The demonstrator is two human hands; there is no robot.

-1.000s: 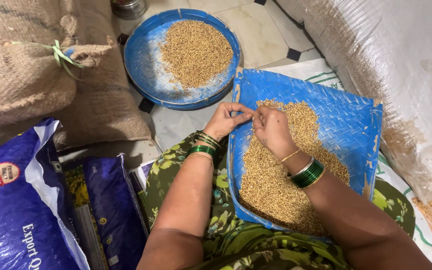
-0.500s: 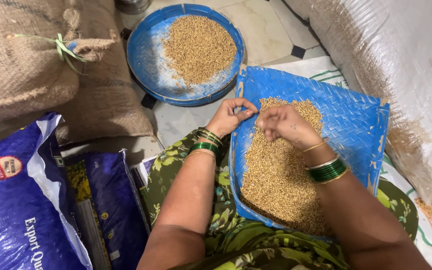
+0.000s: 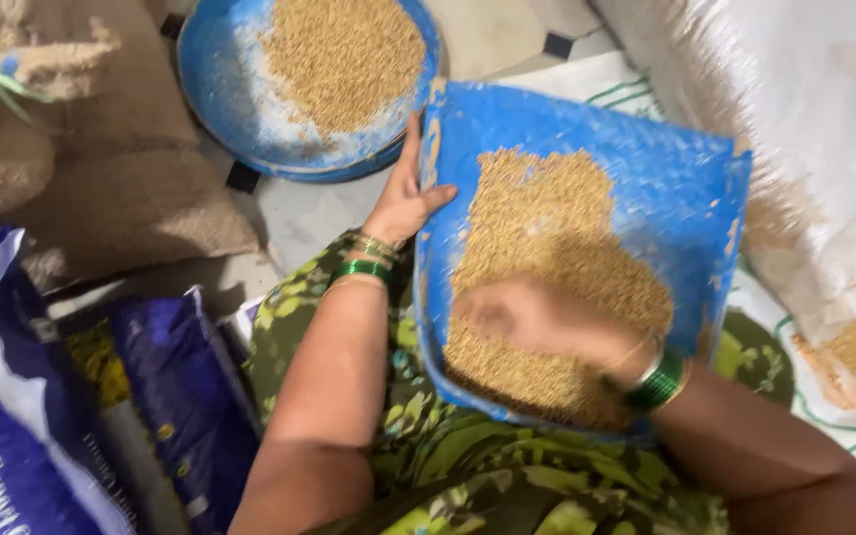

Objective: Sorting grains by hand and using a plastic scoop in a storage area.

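Left hand (image 3: 403,203) clamps the left rim of the flat blue plastic winnowing tray (image 3: 646,188), while the right hand (image 3: 537,317) (blurred, finger state unclear) rests on the golden-brown grain heap (image 3: 547,238) running near-to-far.

The right hand (image 3: 527,317) is motion-blurred over the grain (image 3: 557,238), its fingers indistinct.

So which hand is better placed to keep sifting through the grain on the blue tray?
Probably the right hand: it lies on the grain in the tray, though blurred. The left hand grips the tray's left edge and seems to steady it.
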